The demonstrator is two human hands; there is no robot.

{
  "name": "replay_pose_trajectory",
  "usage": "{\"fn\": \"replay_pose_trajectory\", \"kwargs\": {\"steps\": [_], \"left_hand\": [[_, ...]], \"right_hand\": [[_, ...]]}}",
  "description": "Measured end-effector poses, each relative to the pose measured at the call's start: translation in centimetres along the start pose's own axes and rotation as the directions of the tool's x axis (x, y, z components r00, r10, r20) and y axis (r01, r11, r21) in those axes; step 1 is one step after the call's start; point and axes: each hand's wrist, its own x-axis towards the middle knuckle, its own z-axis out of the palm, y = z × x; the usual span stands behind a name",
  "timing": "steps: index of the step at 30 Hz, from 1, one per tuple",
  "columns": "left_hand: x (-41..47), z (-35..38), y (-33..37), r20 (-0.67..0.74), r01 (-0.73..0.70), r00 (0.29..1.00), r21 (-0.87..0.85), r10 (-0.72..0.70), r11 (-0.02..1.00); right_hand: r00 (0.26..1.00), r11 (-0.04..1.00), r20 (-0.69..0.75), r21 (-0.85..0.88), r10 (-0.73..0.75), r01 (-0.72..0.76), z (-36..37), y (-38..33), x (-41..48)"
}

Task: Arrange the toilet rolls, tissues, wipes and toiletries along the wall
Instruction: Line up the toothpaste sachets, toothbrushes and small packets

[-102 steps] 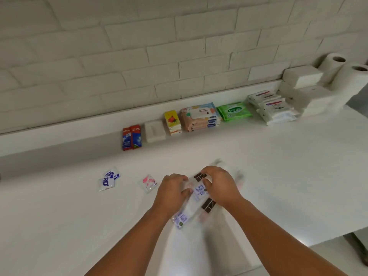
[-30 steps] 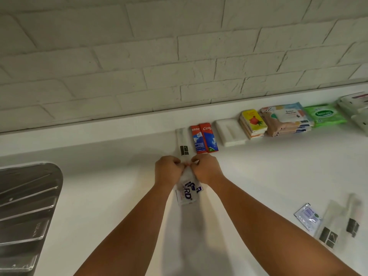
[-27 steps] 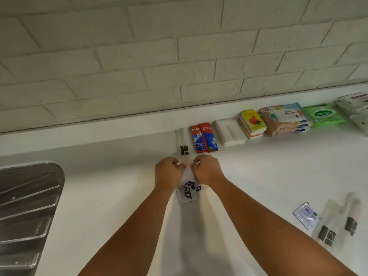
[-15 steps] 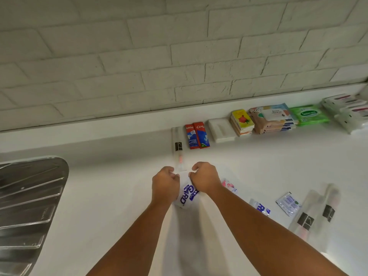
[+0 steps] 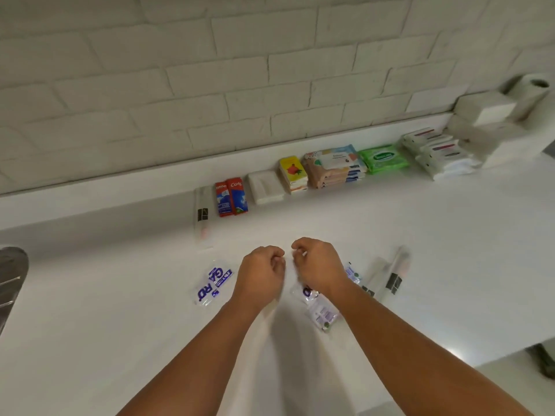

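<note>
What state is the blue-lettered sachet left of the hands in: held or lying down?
The sachet lies flat on the counter, beside the left hand, not held by it.

Curled, the left hand (image 5: 261,274) and right hand (image 5: 319,265) hover over the counter (image 5: 450,235) beside a blue-lettered sachet (image 5: 213,282)

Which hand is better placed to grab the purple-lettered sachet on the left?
Left, probably. The left hand sits just beside the purple-lettered sachet; the right hand is farther and would have to cross the left.

White counter (image 5: 420,235), toiletries row (image 5: 300,181) along wall, loose sachets (image 5: 211,282) in front
</note>
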Motion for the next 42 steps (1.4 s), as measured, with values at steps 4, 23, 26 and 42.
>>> {"fn": "replay_pose_trajectory", "kwargs": {"steps": [4, 23, 26, 42], "left_hand": [[-1.4, 4.7, 4.4, 0.120, -0.026, 0.993, -0.001, 0.026, 1.000], [-4.7, 18.2, 14.9, 0.251, -0.125, 0.968, 0.493, -0.004, 0.861], [-4.3, 18.3, 15.6, 0.254, -0.053, 0.965, 0.443, -0.069, 0.895], [-3.8, 17.0, 14.5, 0.214, 0.006, 0.977, -0.063, 0.008, 0.998]], "right_hand": [[0.998, 0.998, -0.036, -0.040, 0.055, -0.057, -4.8, 5.5, -2.7], [0.955, 0.953, 0.050, 0.069, 0.293, -0.296, -12.5, 20.2, -8.6], [0.946, 0.937, 0.118, 0.149, 0.301, -0.316, -13.0, 20.5, -8.4], [0.844, 0.543, 0.343, 0.651, 0.413, -0.531, -13.6, 18.5, -6.3]]}}
